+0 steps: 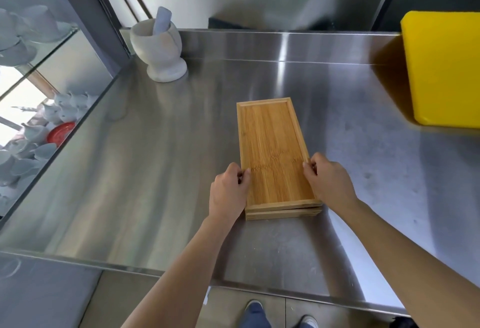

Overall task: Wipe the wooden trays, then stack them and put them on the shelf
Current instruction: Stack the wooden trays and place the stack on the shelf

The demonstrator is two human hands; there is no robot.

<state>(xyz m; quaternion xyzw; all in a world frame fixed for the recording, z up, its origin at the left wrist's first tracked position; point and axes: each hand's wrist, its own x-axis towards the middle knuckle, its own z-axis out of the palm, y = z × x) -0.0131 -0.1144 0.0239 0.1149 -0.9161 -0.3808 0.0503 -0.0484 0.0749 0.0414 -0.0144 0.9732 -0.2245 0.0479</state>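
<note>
A stack of wooden trays (272, 145) lies lengthwise on the steel counter (155, 171), near its front edge. The top tray is a long bamboo rectangle with a raised rim; at least one more tray edge shows beneath it at the near end. My left hand (228, 190) grips the stack's left long side, thumb on the rim. On the right long side my right hand (328, 182) holds the stack the same way, fingers curled over the edge. No cloth is in view.
A white stone mortar with a pestle (159, 47) stands at the back left. A yellow block (444, 67) sits at the right. A glass cabinet (39, 93) with white crockery and a red dish borders the counter's left side. My shoes (280, 314) show below the front edge.
</note>
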